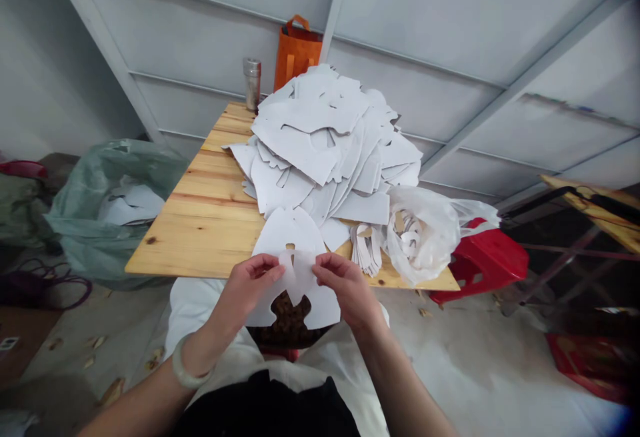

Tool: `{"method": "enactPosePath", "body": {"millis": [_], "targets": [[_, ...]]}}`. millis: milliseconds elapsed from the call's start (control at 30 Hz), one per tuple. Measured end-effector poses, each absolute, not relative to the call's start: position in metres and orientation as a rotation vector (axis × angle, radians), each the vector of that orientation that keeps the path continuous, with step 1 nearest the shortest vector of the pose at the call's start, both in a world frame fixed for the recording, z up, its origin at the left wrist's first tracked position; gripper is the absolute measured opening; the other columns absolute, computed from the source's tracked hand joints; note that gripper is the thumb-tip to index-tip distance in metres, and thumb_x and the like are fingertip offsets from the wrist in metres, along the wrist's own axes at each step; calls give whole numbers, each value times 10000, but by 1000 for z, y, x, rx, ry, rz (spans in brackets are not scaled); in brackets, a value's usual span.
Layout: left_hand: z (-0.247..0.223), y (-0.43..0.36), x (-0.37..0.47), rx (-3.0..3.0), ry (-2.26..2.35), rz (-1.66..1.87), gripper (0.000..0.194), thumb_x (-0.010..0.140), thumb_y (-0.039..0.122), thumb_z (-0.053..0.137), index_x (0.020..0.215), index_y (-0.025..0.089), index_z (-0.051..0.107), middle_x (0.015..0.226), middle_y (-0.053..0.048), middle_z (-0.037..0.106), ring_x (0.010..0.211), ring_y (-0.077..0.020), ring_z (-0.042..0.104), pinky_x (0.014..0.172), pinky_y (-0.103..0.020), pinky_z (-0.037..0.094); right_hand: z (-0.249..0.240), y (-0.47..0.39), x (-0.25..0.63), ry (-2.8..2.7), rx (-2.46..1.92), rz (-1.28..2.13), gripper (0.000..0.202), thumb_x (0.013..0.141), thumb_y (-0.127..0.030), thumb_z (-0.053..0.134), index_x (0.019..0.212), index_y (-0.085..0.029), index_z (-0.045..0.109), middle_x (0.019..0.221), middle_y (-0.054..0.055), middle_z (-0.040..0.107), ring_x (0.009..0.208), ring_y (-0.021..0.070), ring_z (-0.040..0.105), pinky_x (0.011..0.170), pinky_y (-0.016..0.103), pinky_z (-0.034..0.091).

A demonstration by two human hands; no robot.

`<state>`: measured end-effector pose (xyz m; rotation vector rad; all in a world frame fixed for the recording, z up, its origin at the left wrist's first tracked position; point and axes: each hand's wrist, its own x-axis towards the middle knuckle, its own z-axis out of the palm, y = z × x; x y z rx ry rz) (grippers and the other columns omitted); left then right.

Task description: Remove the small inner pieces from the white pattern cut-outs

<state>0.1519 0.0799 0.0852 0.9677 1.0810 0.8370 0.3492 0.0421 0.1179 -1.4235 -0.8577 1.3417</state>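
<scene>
Between both hands is a small translucent white piece [299,277], held over a larger white cut-out sheet [289,227] that overhangs the table's front edge. My left hand [253,285] pinches the small piece's left side between thumb and fingers. At its right side, my right hand [345,282] is closed the same way. The larger sheet has a small slot and a wide notch at its lower end. Behind it rises a big heap of white cut-out sheets [310,150]. Small curved white pieces [367,250] stand stacked to the right.
The wooden table [185,223] bears a metal bottle [253,83], an orange bag [297,53] and a clear plastic bag [425,240] of small pieces. A green bag [95,190] is at the left, a red stool [490,260] at the right. A dark container [287,327] sits below my hands.
</scene>
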Motion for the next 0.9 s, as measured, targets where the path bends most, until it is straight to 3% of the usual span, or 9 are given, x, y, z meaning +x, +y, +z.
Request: {"method": "enactPosePath", "body": {"millis": [167,400,633,833,900], "targets": [[83,88,144,1137,1056,929,247,801,418,769,807,192,672,734,19,633,676,-133,572,646,-232,450,116,43,347,-1073,-1491,1119,181,794,-380,705,807,-213,636,739,-19,591,671,144,500,628,276,403],[89,112,143,1320,1131,897,258,785,438,750,800,189,684,732,-11,660,697,-167,602,653,-253,464,101,62,351,-1139,-1526,1085,164,766,-361,686,759,-209,624,657,-32,545,608,134,456,586,273,368],[100,121,133,1558,1114,795,228,856,444,695,828,218,706,743,-11,681,670,-177,592,622,-262,448,129,51,354,-1169,-1524,1054,133,792,-341,684,778,-213,655,731,-7,617,656,143,520,610,272,421],[111,106,132,2087,1114,1109,150,947,326,604,887,235,707,897,-80,721,881,-246,634,859,-339,472,139,40,340,-1287,-1511,980,54,809,-275,649,813,-221,647,830,12,668,775,175,619,710,308,537],[110,100,135,2155,1123,1167,114,957,283,594,919,236,691,910,-79,716,887,-240,637,867,-336,476,137,41,333,-1273,-1506,954,94,772,-250,658,859,-220,638,871,15,659,840,185,629,722,306,558]]}}
